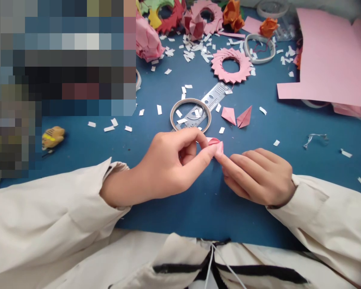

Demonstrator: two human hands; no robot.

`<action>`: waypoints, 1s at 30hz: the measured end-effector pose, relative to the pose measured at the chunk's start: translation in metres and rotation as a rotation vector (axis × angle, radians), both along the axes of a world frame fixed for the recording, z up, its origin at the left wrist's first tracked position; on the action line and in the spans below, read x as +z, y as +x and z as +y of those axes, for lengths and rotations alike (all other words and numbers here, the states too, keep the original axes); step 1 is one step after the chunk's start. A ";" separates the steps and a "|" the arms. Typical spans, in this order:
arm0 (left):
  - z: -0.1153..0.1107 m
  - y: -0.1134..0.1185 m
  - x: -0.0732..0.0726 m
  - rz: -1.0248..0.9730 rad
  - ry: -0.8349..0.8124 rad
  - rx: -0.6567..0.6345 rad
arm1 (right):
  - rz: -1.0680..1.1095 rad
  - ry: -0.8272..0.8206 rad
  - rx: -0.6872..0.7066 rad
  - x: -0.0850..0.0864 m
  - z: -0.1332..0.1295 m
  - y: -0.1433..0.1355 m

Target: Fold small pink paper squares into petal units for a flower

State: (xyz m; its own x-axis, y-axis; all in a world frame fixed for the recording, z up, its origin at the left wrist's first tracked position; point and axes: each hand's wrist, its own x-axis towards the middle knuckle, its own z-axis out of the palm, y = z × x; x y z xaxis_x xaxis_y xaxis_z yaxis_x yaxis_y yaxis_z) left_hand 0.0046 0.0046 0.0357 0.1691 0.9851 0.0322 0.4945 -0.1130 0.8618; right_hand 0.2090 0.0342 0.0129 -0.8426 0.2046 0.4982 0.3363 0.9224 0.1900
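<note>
My left hand (pixel 168 164) pinches a small piece of folded pink paper (pixel 215 143) between thumb and fingertips, just above the table. From the other side, my right hand (pixel 258 174) meets the paper's lower edge with its index fingertip; the remaining fingers are curled close together, and its thumb is mostly hidden. Beyond the paper lie two folded pink paper pieces (pixel 243 117), side by side. A roll of tape (pixel 172 116) rests close behind my left hand, over one end of a clear stencil ruler (pixel 213 96).
White paper scraps (pixel 195 48) are scattered over the blue table (pixel 156 216). A pink folded-paper ring (pixel 218 66) and a whitish roll (pixel 246 50) lie farther back. Pink sheets (pixel 333 56) occupy the right, near wired earphones (pixel 314 136). A yellow toy-like object (pixel 53 137) sits left.
</note>
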 end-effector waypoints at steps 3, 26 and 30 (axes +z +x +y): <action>0.002 0.001 -0.002 -0.041 -0.093 -0.016 | -0.009 0.014 0.002 0.000 0.000 0.000; 0.000 0.003 -0.005 -0.084 -0.220 -0.083 | 0.007 0.131 0.166 0.003 0.019 0.011; 0.000 0.002 -0.004 -0.096 -0.269 -0.116 | 0.004 0.094 0.167 0.003 0.019 0.010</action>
